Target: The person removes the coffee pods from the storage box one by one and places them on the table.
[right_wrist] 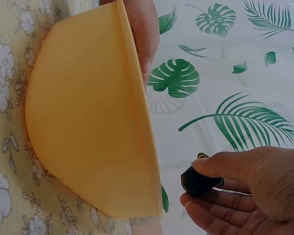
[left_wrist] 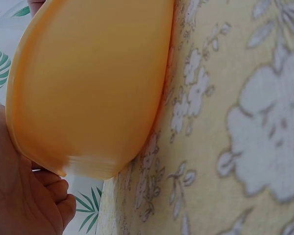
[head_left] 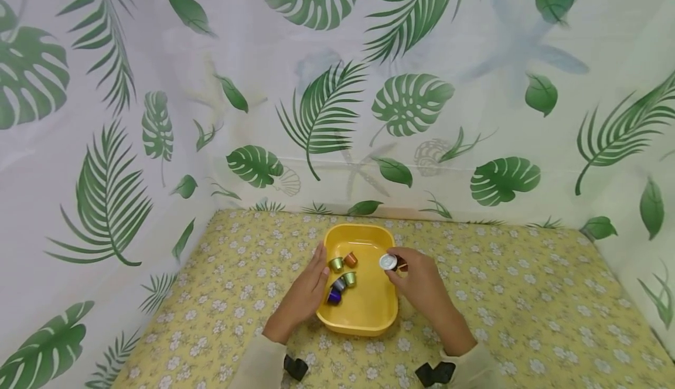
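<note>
A yellow tub (head_left: 369,313) stands on the table with several coffee capsules in its left half: an orange one (head_left: 351,259), two light green ones, a grey one (head_left: 338,285) and a dark blue one (head_left: 334,297). My left hand (head_left: 303,292) holds the tub's left rim, thumb toward the inside and fingers along the outside. Over the right rim, my right hand (head_left: 422,277) pinches a dark coffee capsule (right_wrist: 198,182) between thumb and fingers. Its pale round lid (head_left: 388,262) faces up in the head view. A second rim shows beside it, partly hidden by the fingers.
A yellow flowered cloth (head_left: 501,295) covers the table. White leaf-printed sheets (head_left: 337,201) hang behind the tub and along both sides. Black wrist straps (head_left: 295,367) sit at both sleeves.
</note>
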A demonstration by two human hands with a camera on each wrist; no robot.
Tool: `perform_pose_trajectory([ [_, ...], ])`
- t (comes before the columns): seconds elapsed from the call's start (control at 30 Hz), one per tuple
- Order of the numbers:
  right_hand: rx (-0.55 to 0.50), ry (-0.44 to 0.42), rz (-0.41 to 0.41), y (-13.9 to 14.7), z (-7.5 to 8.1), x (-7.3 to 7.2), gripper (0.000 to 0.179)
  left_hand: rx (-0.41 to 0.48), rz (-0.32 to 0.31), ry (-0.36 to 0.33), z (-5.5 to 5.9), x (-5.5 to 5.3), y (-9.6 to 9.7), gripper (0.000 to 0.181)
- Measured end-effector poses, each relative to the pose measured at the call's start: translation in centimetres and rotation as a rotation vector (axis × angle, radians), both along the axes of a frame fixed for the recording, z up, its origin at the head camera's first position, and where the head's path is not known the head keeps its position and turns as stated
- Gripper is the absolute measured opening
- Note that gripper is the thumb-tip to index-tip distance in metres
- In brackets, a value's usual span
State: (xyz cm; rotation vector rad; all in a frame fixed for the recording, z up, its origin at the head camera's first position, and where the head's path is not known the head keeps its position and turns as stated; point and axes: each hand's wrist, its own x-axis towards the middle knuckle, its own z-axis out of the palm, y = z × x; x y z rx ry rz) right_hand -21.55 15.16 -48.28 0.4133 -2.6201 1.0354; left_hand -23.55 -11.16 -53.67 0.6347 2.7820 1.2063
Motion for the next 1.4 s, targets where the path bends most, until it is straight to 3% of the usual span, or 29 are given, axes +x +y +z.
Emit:
perform_pose_trajectory([
  [0.8, -0.124, 0.012, -0.067, 2.2, -0.9, -1.3, 0.036, -0.007, -0.012, 0.018, 0.1, 0.0, -0.1, 0.056],
  [1.4, -0.061, 0.042, -0.125, 4.6, -2.9, -2.3, 0.033, -0.019, 0.008, 0.011, 0.1, 0.3, 0.3, 0.056],
])
